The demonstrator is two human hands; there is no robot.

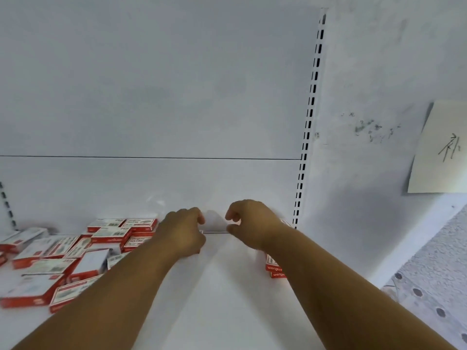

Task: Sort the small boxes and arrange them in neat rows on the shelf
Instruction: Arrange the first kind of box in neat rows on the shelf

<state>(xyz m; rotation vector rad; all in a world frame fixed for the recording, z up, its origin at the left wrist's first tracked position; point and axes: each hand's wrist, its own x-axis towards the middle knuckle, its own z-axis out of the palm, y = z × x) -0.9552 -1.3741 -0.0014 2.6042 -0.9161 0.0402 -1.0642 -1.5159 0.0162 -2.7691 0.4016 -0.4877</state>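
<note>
The jumble of small red-and-white cardboard boxes [75, 251] lies just left of the left hand [184, 231], long sides pointing every way, on the white metal shelf [227, 299]. Both hands, right hand [250, 223] included, curl loosely, apparently holding nothing. A few stacked boxes [274, 267] sit under the right forearm.

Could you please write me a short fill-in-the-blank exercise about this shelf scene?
1. The jumbled pile of boxes lies on the ____ side of the shelf.
2. The boxes are white and ____.
3. Both the left hand and the right hand reach toward the ____ of the shelf.
4. A sheet of paper with handwriting hangs on the wall to the ____.

Missing words: left; red; back; right
</note>
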